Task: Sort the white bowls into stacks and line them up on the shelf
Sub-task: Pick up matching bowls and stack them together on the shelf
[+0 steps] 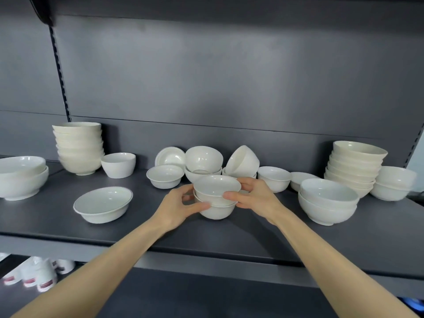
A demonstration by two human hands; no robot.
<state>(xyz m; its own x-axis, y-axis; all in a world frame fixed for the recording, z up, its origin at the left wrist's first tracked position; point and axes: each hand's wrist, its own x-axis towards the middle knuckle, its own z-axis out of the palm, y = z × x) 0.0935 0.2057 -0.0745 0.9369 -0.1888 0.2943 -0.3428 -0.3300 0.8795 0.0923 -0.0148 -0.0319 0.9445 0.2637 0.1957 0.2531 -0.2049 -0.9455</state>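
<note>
Now my left hand [181, 205] and right hand [254, 195] both hold the little stack [215, 203] of two bowls by its sides, mid-shelf [160, 226]. I should keep it level, go slow, and miss the loose bowls [204, 157] behind.

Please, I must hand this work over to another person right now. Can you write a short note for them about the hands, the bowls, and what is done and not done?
Hands: left hand and right hand grip the small stack from either side, mid-shelf.
Done: left tall stack at the back, right tall stack, large pair in front of it, and far-left pair.
Left: the tilted bowl and other loose ones behind the hands, the single bowl, and the shallow bowl at front left. Stack them by kind, then line the stacks up on the shelf.
</note>
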